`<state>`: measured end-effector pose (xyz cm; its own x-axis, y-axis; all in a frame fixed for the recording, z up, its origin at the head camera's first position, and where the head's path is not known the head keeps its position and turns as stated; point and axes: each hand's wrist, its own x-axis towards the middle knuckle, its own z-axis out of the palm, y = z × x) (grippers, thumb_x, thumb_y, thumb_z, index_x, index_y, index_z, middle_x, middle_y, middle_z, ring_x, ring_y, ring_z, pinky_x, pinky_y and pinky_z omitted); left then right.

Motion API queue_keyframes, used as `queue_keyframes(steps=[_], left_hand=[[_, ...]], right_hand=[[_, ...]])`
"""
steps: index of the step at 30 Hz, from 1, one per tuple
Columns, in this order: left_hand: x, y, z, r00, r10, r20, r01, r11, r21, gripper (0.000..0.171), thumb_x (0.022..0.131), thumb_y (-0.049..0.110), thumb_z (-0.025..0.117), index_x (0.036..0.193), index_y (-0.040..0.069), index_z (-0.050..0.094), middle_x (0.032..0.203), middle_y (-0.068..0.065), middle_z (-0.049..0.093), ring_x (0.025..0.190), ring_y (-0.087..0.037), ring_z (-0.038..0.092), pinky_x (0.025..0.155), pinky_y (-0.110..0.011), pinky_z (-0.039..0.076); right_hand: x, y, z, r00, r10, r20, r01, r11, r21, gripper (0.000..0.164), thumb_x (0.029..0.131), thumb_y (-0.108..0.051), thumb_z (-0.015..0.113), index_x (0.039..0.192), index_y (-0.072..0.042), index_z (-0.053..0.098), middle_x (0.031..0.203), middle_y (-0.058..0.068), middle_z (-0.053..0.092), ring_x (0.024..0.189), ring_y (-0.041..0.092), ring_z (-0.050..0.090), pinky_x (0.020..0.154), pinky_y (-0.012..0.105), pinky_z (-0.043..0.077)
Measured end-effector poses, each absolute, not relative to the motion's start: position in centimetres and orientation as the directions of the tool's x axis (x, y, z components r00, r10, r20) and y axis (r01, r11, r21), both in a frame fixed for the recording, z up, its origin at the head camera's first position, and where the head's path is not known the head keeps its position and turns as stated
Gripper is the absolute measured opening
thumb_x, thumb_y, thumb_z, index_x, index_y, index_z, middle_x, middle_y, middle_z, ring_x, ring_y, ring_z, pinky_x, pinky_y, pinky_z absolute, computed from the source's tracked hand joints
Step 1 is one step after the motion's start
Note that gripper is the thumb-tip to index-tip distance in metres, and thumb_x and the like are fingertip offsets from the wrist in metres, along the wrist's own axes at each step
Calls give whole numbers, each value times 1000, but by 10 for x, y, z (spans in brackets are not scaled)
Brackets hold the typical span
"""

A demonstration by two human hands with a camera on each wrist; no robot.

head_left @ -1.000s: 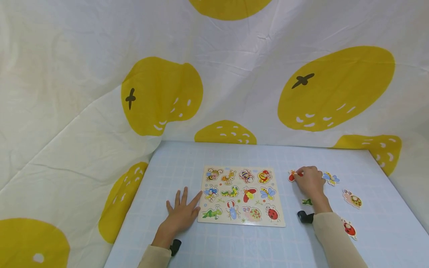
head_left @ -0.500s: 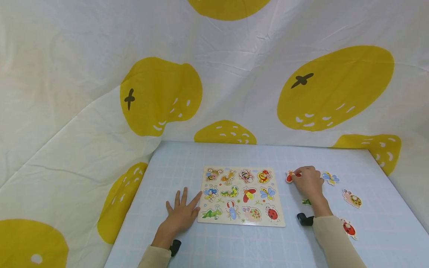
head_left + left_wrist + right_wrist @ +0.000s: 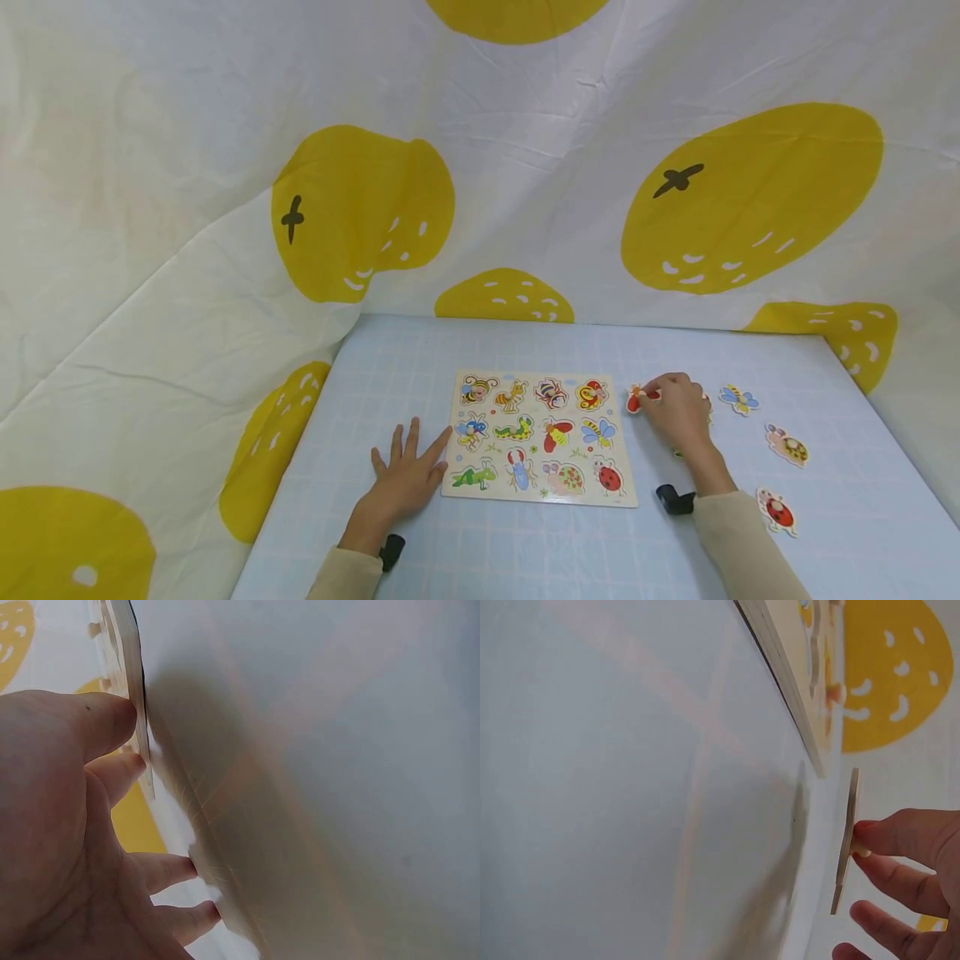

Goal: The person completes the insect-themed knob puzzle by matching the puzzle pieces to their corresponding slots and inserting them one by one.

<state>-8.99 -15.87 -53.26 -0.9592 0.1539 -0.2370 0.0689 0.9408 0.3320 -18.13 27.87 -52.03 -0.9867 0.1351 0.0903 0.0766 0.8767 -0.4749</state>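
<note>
My right hand point(image 3: 678, 412) pinches a red-winged insect puzzle piece point(image 3: 634, 401) by its small knob, just right of the board. In the right wrist view, thumb and finger hold the wooden piece point(image 3: 846, 844) with a gap between it and the tabletop. The pale wooden puzzle board point(image 3: 621, 457) lies flat mid-table, printed with rows of insects; several spots carry knobbed pieces. My left hand point(image 3: 405, 482) is spread palm-down at the board's left edge. Thumb and index fingertip of this hand point(image 3: 52, 810) meet that edge in the left wrist view.
Loose pieces lie right of the board: a blue-winged bee point(image 3: 739, 399), a snail point(image 3: 787, 446) and a ladybug point(image 3: 777, 512). Another piece point(image 3: 708, 410) and a green one point(image 3: 678, 452) are mostly hidden by the right hand. A fruit-print cloth point(image 3: 525, 217) hangs behind the table.
My right hand has shifted left with the red-winged piece, closer to the board, uncovering part of a piece behind it. My left hand stays in place.
</note>
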Motion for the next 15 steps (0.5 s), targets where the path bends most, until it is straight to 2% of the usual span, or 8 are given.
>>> queue_keyframes(steps=[15], left_hand=[[-88,-158,-528,-959,152,-239,66,941,333,55,104,38,51,157,32,35,164,-23,7,148,-50,-2,102,-81,-2]], right_hand=[[-174,260,-516,-988,83,127,12,879,-477,16,89,-16,73,94,-1,72,126,30,52,117,51,44,92,72,31]])
